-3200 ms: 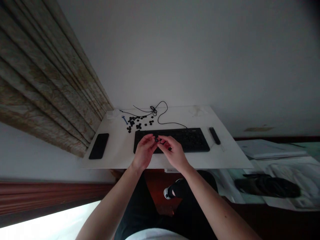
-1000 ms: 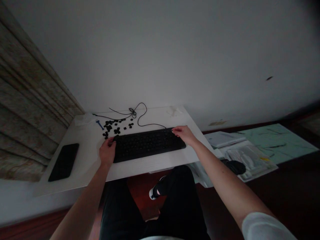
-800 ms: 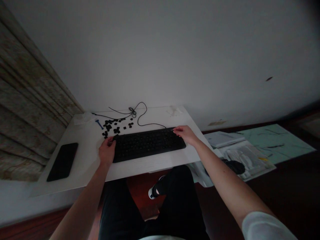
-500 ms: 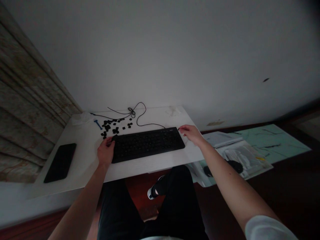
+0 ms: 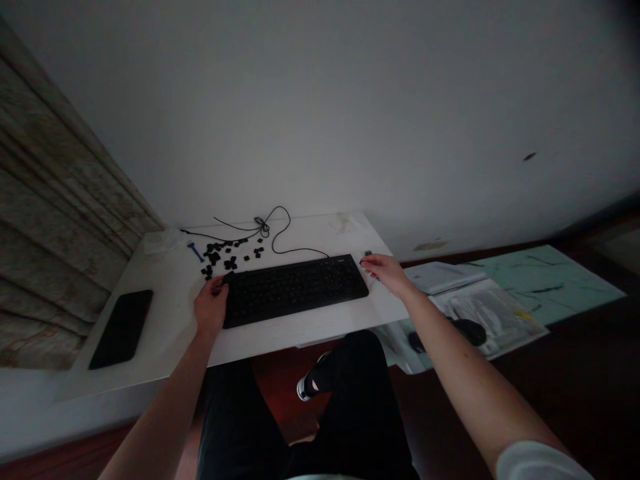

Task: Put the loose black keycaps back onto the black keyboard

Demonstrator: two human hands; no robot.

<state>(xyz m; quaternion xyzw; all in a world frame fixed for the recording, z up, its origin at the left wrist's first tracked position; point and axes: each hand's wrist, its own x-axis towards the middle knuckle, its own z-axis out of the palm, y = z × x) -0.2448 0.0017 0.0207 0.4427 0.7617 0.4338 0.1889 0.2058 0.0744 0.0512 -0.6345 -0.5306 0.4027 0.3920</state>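
A black wired keyboard (image 5: 295, 290) lies near the front edge of the white table. My left hand (image 5: 211, 305) is closed at the keyboard's left end, its thumb and fingers gripping the upper left corner. Just past the right end, my right hand (image 5: 387, 272) pinches a small black piece (image 5: 362, 262) that looks like a keycap, held apart from the keyboard. Another small dark piece (image 5: 368, 253) shows beyond those fingertips. Several loose black keycaps (image 5: 231, 263) lie scattered behind the keyboard's left part, with a small blue tool (image 5: 195, 252) beside them.
A black phone-like slab (image 5: 121, 329) lies on the table (image 5: 170, 333) at left. The keyboard's cable (image 5: 300, 250) loops toward the wall. Clear plastic (image 5: 163, 241) sits in the back left corner. On the right, lower down, are plastic packages (image 5: 480, 310) on a green marbled surface (image 5: 550, 283).
My right hand has shifted slightly down and to the right, away from the keyboard's corner, and a dark piece now shows behind its fingertips. My left hand stays on the keyboard.
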